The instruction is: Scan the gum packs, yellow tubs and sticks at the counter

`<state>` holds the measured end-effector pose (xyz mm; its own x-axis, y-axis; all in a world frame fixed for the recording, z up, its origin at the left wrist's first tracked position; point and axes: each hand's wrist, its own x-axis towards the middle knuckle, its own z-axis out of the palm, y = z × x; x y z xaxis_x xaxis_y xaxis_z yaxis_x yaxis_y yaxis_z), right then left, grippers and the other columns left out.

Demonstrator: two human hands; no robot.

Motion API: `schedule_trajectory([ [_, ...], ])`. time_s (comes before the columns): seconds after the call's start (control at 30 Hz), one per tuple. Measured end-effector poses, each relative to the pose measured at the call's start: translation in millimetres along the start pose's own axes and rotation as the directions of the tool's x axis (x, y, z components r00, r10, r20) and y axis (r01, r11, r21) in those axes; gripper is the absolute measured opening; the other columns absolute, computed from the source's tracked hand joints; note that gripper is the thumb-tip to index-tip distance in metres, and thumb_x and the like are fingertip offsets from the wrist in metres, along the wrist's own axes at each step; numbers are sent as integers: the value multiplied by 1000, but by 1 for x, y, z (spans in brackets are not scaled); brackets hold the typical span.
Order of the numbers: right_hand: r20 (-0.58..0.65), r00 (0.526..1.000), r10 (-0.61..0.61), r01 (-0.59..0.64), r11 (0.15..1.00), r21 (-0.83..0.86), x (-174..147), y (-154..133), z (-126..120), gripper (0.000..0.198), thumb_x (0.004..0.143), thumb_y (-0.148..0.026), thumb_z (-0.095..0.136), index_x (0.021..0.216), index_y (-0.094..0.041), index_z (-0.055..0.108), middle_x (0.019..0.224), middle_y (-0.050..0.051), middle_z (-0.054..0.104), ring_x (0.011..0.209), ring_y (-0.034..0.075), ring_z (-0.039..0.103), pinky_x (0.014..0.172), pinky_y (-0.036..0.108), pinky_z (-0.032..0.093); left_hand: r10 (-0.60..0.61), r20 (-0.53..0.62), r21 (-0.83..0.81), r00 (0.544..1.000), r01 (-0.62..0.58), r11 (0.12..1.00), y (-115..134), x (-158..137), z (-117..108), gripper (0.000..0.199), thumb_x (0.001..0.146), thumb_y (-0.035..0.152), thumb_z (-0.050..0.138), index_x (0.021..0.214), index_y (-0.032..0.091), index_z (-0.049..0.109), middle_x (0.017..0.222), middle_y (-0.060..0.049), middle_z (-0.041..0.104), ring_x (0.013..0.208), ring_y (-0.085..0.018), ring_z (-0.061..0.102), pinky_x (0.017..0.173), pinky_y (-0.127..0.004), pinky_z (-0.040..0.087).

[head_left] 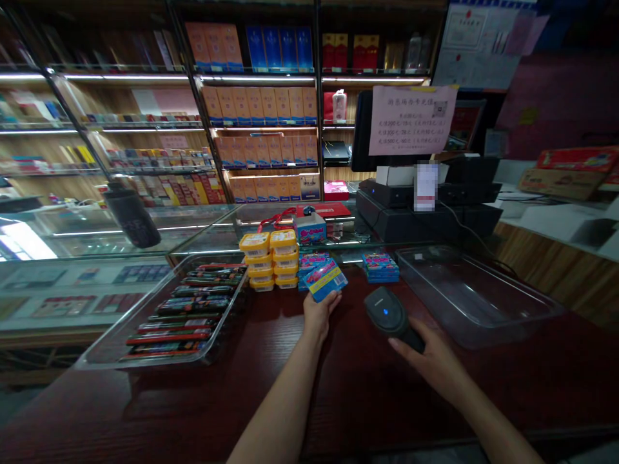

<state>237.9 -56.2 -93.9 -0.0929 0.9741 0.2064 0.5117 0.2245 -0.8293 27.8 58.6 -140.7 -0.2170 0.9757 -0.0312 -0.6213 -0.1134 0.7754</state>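
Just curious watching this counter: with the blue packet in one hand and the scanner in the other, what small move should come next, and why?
Probably tilt the scanner in the right hand toward the blue packet held up by the left hand. Its head with the blue light points upward, not at the packet.

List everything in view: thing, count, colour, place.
blue packet: 1, blue with pink print, in left hand
barcode scanner: 1, black, in right hand
packet stacks: 2, blue-pink, counter centre
yellow tubs: two stacks, yellow, left of the packets
clear tray of pens: 1, red and dark pens, counter left
empty clear tray: 1, clear, counter right
till with monitor: 1, black, behind counter, pink notice on it
dark tumbler: 1, on glass case, left
shelves of cartons: orange, blue, red, back wall
left hand: holds blue packet
right hand: grips barcode scanner
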Motion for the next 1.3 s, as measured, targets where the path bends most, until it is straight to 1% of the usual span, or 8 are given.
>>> schedule_trajectory([
  [0.1,87,983,160,-176,959,224,-3,-17,6,42,77,-50,55,105,-19,54,59,-5,55,45,11,49,41,23,39,26,35,25,999,-26,999,-5,1,-3,55,50,17,84,97,13,57,85,-5,69,74,-18,69,83,-40,55],
  [0.17,102,965,240,-259,922,287,-5,-24,10,46,72,-51,61,103,-19,53,48,-10,43,37,8,38,36,20,30,33,54,41,998,-35,999,-8,1,-4,56,49,20,85,96,12,57,85,-5,69,74,-18,68,83,-41,55],
  [0.43,76,952,297,-306,914,267,-8,-23,13,53,67,-49,64,108,-18,52,45,-11,39,35,7,32,35,19,25,48,42,87,998,-51,995,-6,-1,-1,56,47,22,85,95,12,58,82,-5,69,73,-19,68,81,-41,55],
  [0.8,88,962,260,-273,940,203,-8,-19,7,46,71,-46,62,107,-19,55,51,-7,50,40,10,43,37,21,31,40,51,94,998,-44,995,-7,-1,-2,57,48,22,85,96,12,56,84,-5,69,71,-18,68,80,-40,55],
  [0.93,42,997,71,-74,995,73,-5,-17,1,42,73,-45,62,106,-19,59,84,4,68,76,21,64,63,30,50,51,56,100,997,-56,993,-7,-1,-3,55,49,25,85,95,12,56,84,-6,69,71,-18,68,80,-40,55],
  [1.07,20,999,-44,48,974,-223,0,-9,-5,39,79,-43,58,111,-22,58,104,8,68,94,25,64,79,36,49,52,58,93,997,-58,994,-7,-2,-3,56,48,24,85,96,12,57,85,-6,69,72,-18,68,80,-40,55],
  [1.2,12,990,-138,117,790,-602,8,16,-6,41,81,-37,58,120,-24,54,106,8,68,90,26,65,75,37,49,47,58,80,997,-52,995,-6,-3,-3,58,47,24,86,96,12,58,85,-6,69,72,-18,68,80,-39,55],
  [1.3,93,975,-203,207,666,-717,15,41,-4,47,82,-32,57,127,-20,49,106,10,67,95,26,64,79,37,48,57,55,77,997,-61,995,-6,-2,-3,59,47,24,86,97,13,56,85,-5,69,72,-17,67,79,-38,55],
])
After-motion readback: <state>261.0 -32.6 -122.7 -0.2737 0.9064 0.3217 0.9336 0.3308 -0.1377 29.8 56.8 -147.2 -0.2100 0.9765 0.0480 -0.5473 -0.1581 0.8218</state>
